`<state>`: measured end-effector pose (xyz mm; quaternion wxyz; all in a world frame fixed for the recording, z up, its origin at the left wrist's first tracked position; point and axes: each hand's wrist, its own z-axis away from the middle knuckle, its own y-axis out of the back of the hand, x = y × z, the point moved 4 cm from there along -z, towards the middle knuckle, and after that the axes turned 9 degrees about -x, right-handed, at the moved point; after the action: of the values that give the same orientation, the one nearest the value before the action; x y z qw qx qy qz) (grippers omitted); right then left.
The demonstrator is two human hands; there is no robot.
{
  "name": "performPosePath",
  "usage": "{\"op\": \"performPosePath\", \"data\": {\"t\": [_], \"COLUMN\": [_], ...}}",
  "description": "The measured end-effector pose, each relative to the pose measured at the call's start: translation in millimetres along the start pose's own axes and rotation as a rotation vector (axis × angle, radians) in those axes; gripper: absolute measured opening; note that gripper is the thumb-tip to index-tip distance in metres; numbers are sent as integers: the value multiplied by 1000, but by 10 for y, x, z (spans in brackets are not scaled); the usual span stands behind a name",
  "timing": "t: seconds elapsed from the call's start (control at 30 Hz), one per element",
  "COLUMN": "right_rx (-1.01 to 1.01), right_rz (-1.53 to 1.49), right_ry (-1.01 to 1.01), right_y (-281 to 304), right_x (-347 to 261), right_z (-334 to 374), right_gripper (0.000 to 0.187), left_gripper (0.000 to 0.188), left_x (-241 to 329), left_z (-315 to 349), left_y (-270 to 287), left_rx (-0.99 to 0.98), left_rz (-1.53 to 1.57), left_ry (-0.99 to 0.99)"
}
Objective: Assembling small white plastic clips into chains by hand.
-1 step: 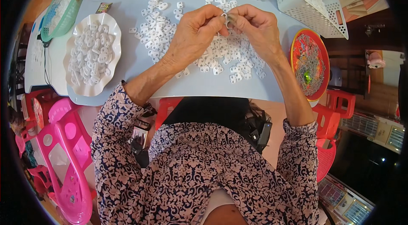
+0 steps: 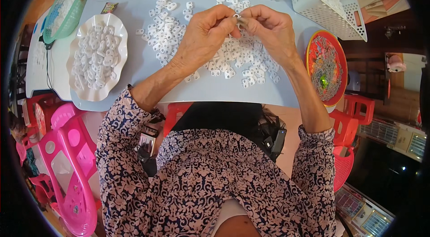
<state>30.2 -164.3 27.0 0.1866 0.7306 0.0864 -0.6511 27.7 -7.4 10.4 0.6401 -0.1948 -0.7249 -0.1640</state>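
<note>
Fingertips (image 2: pixel 234 17) now tighter on small part (image 2: pixel 239 18)

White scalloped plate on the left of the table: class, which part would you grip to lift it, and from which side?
Grip the plate by its bare wavy rim at the near-left edge, from the person's left. The white pieces fill its middle, so only the rim is free, and both hands, left and right, are busy at the table's centre.
</note>
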Motion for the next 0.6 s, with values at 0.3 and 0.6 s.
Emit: {"op": "performPosePath", "data": {"t": [0.3, 0.6], "right_rx": [27, 2], "right_rz": [93, 114], "right_ry": [134, 244], "right_y": [45, -6], "right_x": [-24, -44], "right_z": [6, 24], "right_gripper": [11, 18], "left_gripper": [34, 17], "left_x": [-57, -124], "left_z": [-58, -77], "left_y": [-9, -29], "left_rx": [-193, -253], "left_rz": [426, 741], "left_ry": [237, 183]}}
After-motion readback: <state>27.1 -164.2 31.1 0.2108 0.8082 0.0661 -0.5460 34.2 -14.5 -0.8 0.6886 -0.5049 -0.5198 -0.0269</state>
